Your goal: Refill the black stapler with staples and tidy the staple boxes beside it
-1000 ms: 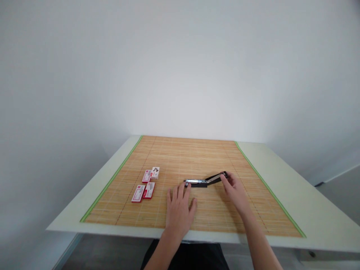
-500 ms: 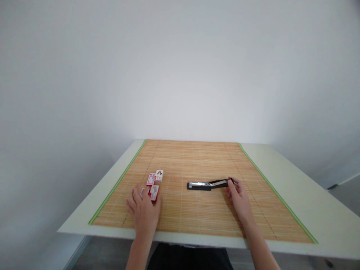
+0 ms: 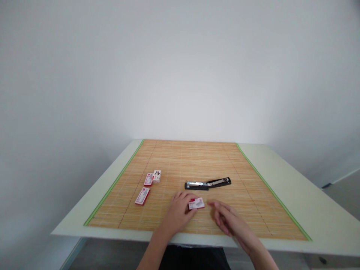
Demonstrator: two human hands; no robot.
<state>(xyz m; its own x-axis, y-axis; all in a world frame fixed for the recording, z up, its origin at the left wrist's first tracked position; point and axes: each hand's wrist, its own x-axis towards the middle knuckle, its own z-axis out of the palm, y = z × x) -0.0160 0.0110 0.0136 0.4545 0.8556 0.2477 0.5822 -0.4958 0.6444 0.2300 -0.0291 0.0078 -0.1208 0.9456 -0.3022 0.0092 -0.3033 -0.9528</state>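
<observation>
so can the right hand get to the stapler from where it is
Probably yes: the right hand is open and empty, and only bare bamboo mat lies between it and the opened stapler.

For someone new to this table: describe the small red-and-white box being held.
On the bamboo mat, just this side of the open black stapler, the left hand holds a small red-and-white box. Three similar boxes lie untouched farther left; this one alone is held.

Bare white wall [image 3: 180, 75] behind pale table [image 3: 295, 195].
</observation>
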